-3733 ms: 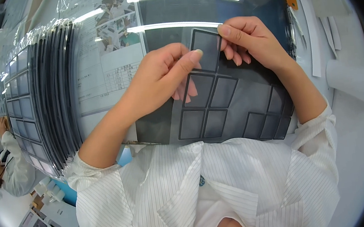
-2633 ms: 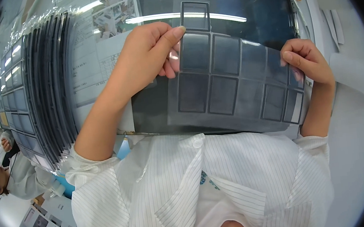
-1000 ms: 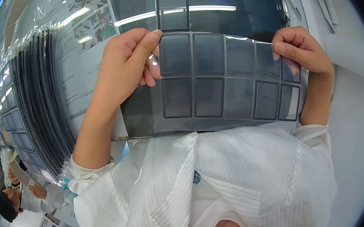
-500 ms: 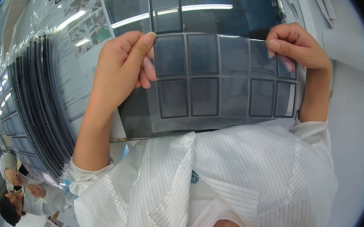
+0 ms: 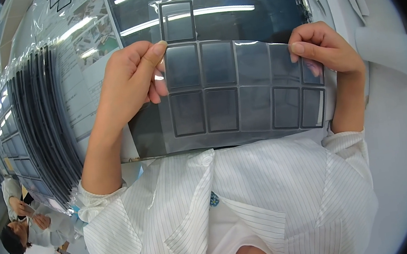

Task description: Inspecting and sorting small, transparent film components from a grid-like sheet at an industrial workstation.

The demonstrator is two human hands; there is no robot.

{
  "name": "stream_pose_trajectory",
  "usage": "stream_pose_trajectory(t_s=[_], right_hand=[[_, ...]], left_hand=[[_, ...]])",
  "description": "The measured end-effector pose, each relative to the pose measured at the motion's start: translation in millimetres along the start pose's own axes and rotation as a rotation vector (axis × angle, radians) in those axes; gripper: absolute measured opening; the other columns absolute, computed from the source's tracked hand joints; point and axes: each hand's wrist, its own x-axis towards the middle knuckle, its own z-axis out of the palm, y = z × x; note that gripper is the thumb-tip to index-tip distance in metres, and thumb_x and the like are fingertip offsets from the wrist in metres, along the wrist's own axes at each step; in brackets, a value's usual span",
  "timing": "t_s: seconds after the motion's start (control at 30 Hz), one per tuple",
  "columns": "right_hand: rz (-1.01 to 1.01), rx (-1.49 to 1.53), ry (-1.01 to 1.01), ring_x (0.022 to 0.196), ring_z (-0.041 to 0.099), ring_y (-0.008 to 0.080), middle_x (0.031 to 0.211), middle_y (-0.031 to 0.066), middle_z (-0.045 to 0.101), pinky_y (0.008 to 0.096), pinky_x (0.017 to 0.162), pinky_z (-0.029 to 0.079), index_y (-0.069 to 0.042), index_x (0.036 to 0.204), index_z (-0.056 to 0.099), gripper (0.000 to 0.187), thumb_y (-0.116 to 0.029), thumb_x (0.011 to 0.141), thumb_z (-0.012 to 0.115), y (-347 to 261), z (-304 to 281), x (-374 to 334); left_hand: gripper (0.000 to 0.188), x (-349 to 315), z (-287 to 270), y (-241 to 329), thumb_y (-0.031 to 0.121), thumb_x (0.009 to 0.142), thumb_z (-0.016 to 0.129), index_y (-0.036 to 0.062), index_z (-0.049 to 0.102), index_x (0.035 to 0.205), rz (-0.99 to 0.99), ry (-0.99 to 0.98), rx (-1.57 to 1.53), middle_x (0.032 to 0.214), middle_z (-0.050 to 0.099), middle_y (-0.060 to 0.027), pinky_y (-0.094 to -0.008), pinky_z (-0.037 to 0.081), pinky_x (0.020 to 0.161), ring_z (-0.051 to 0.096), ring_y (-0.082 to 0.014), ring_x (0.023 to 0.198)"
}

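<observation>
no text, number or sign is showing clearly enough for reading. printed sheet (image 5: 79, 94) in view's left half is bearing rows of small dark characters and thin ruled lines, all looking too small and blurred to make out. bright glare is streaking across its upper part, near printed photographs (image 5: 98, 36).

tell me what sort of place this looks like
Probably a factory workshop, judging by the sheet of dark-edged panels being handled, the stack of similar sheets at left, and a co-worker in pale clothing beyond it.
</observation>
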Motion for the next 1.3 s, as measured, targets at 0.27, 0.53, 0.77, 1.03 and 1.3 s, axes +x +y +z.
stream_pose_trajectory(t_s=[0.27, 0.53, 0.77, 1.03, 1.3], right_hand=[[-0.056, 0.039, 0.104, 0.056, 0.062, 0.0072, 0.068, 0.0009, 0.063, 0.0180, 0.049, 0.046, -0.002, 0.096, 0.066, 0.022, -0.022, 0.095, 0.059, 1.9, 6.2, 1.8], [0.025, -0.011, 0.084, 0.057, 0.064, 0.0085, 0.069, 0.0026, 0.066, 0.0188, 0.049, 0.046, -0.002, 0.090, 0.066, 0.024, -0.024, 0.095, 0.059, 6.2, -3.3, 1.1], [0.075, -0.077, 0.122, 0.055, 0.063, 0.0081, 0.063, 0.0025, 0.064, 0.0189, 0.047, 0.046, -0.003, 0.087, 0.066, 0.027, -0.028, 0.096, 0.058, 7.5, -12.4, -8.9], [0.131, 0.029, 0.141, 0.047, 0.059, 0.0068, 0.061, 0.0027, 0.063, 0.0174, 0.044, 0.045, -0.004, 0.079, 0.062, 0.032, -0.029, 0.098, 0.054, 8.6, -8.5, -5.8], [0.094, 0.093, 0.166, 0.040, 0.052, 0.0051, 0.055, 0.0014, 0.059, 0.0173, 0.040, 0.041, -0.007, 0.068, 0.052, 0.040, -0.028, 0.102, 0.047, 14.9, -2.9, -5.3]], left_hand=[[0.037, 2.2, -20.1, -10.5, 0.033, 0.099, 0.053, 0.0068, 0.057, 0.074, 0.058, 0.131, 0.022, 0.055, 0.056, -0.0009, -0.0175, 0.035, 0.040, 0.052, -0.0053, 0.044], [0.035, 6.3, -15.9, -8.4, 0.033, 0.098, 0.057, 0.0041, 0.060, 0.078, 0.062, 0.175, 0.125, 0.055, 0.053, 0.0014, -0.0186, 0.031, 0.039, 0.046, -0.0030, 0.042], [0.033, 9.1, -18.4, -12.8, 0.030, 0.098, 0.056, 0.0043, 0.059, 0.077, 0.108, 0.219, 0.101, 0.053, 0.048, 0.0038, -0.0190, 0.030, 0.038, 0.042, -0.0025, 0.040], [0.032, 9.5, -34.6, -14.9, 0.029, 0.100, 0.053, 0.0060, 0.059, 0.077, 0.110, 0.339, 0.162, 0.053, 0.043, 0.0068, -0.0195, 0.025, 0.036, 0.035, -0.0007, 0.038], [0.035, 8.5, -41.0, -9.4, 0.032, 0.100, 0.053, 0.0063, 0.059, 0.077, 0.059, 0.366, 0.222, 0.049, 0.039, 0.0081, -0.0181, 0.026, 0.035, 0.033, 0.0002, 0.039]])
